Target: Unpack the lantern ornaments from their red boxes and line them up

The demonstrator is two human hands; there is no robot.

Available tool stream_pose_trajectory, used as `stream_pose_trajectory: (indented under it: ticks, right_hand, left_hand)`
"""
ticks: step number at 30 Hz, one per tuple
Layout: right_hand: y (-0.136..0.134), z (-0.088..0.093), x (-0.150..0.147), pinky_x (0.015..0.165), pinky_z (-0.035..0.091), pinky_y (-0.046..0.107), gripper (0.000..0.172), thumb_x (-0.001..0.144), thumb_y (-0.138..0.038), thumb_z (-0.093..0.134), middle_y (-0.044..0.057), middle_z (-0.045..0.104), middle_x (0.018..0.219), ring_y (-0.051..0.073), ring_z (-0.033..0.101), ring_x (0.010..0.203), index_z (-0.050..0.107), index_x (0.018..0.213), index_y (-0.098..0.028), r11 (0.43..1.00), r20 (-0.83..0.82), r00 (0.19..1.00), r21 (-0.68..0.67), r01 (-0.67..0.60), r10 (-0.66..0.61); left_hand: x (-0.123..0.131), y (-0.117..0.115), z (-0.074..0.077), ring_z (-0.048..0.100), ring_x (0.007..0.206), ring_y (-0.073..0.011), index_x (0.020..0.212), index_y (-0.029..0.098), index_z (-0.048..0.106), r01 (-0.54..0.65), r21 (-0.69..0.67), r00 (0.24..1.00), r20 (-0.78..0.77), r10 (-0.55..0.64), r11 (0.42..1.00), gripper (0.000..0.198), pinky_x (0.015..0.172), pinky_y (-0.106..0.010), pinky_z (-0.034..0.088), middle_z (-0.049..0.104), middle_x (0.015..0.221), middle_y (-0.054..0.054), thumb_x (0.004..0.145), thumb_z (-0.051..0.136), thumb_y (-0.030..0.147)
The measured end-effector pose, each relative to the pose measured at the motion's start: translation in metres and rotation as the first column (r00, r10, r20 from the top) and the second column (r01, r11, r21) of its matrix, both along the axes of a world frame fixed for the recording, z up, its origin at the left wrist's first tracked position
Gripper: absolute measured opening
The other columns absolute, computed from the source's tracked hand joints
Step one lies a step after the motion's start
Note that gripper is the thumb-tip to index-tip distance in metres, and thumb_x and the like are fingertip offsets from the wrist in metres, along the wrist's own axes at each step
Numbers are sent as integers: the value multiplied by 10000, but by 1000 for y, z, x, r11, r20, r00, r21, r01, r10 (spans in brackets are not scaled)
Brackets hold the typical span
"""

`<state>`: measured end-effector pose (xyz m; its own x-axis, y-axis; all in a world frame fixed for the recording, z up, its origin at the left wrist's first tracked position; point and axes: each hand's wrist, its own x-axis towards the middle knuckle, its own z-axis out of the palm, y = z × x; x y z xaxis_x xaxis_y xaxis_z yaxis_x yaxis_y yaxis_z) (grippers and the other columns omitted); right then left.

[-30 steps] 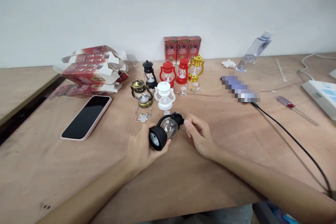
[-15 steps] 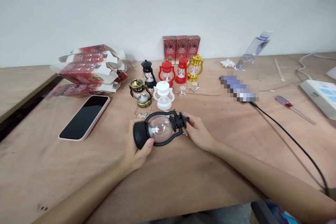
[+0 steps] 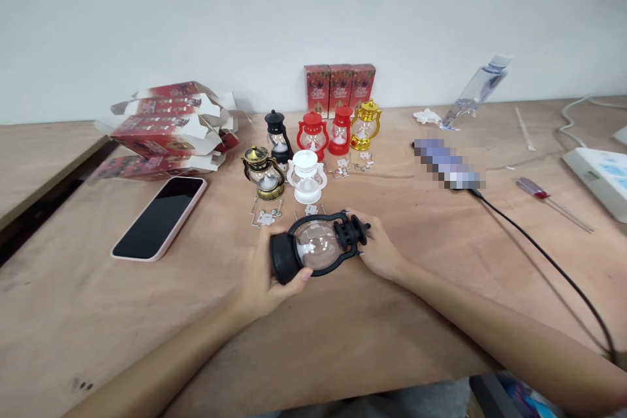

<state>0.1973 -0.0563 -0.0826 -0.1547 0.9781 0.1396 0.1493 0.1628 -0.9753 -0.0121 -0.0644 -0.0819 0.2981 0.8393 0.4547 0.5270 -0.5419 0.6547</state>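
Observation:
My left hand (image 3: 267, 284) is closed round the base of a black toy lantern (image 3: 284, 258), its thumb on the near side. The lantern lies tilted on its side above the table, cap to the right, with a white candle inside its clear globe. My right hand (image 3: 379, 251) is closed behind the cap, its fingertips mostly hidden. Small glints of a thin wire handle (image 3: 361, 253) show beside these fingers. Just beyond stand a white lantern (image 3: 307, 177) and a bronze-coloured lantern (image 3: 264, 174). Wire handles with small white tags (image 3: 266, 217) lie before them.
Behind stand another black lantern (image 3: 278, 137), two red lanterns (image 3: 312, 137) and a gold lantern (image 3: 365, 125), before red boxes (image 3: 340, 90). Flattened boxes (image 3: 166, 130) and a phone (image 3: 159, 219) lie left. A bottle (image 3: 475, 93), a screwdriver (image 3: 553, 202), a cable (image 3: 548, 261) and a power strip (image 3: 597, 176) are right.
Both hands have moved a little to the right with the black lantern, uncovering a tag and wires in front of the white lantern. The other things stay in place.

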Motion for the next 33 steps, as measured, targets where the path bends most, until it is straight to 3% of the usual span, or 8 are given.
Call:
stream_pose_trajectory:
  ticks: [5,8,11,15,20,23,27,33]
  right_hand:
    - [-1,0,2,520,291,205,188,797,-206,421,-47,375,582,91,355,551,369,616,-202,993,84,994,105,58,-67]
    - [0,-2,5,551,315,211,216,868,-251,391,-35,417,612,95,387,574,416,661,-193,965,137,975,217,145,-177]
    - [2,-2,7,551,314,211,241,893,-266,383,-35,424,612,88,384,563,432,670,-191,953,177,966,272,134,-187]
    - [6,-6,9,559,324,210,215,867,-247,398,-38,419,621,83,387,567,451,667,-185,980,131,987,185,68,-93]
    - [7,-11,5,492,293,203,90,766,-218,477,-53,401,585,71,356,520,472,684,-183,996,-60,995,-23,-84,83]
    - [7,-11,2,420,239,192,177,785,-344,540,-75,377,532,52,296,437,477,724,-191,987,-234,971,-131,-89,56]
    - [9,-9,2,374,178,178,361,742,-526,631,-77,401,536,35,265,403,484,748,-196,985,-392,920,-163,-51,-18]
    - [11,-9,6,375,178,170,369,740,-521,662,-72,409,551,27,275,415,542,738,-172,957,-442,897,-249,-151,27]
  left_hand:
    - [-1,0,-2,605,716,-200,964,209,437,-29,38,998,-57,31,999,372,624,-323,494,595,826,-20,693,602,405]
    - [0,2,0,599,709,-191,954,210,445,-15,-29,994,-106,12,999,342,579,-295,482,586,819,-17,717,585,413]
    - [1,3,-1,603,728,-198,937,210,454,-7,-66,988,-154,-3,998,333,544,-275,469,585,805,-16,720,590,423]
    - [0,3,-4,614,771,-211,967,207,451,-27,36,987,-159,32,999,372,582,-287,485,595,826,-21,722,602,443]
    - [0,3,-2,615,734,-186,1011,202,445,-48,143,988,-141,68,989,370,579,-272,487,592,831,-15,758,609,416]
    - [-1,3,-2,610,697,-168,1026,203,446,-64,214,991,-104,88,975,380,568,-264,488,583,833,-10,762,608,423]
    - [-2,3,-4,597,640,-153,1009,205,447,-57,268,994,-80,81,962,391,526,-252,481,571,799,0,744,615,438]
    - [0,1,0,605,687,-174,996,217,454,29,284,998,-54,-15,958,371,581,-288,501,593,817,-12,727,619,412]
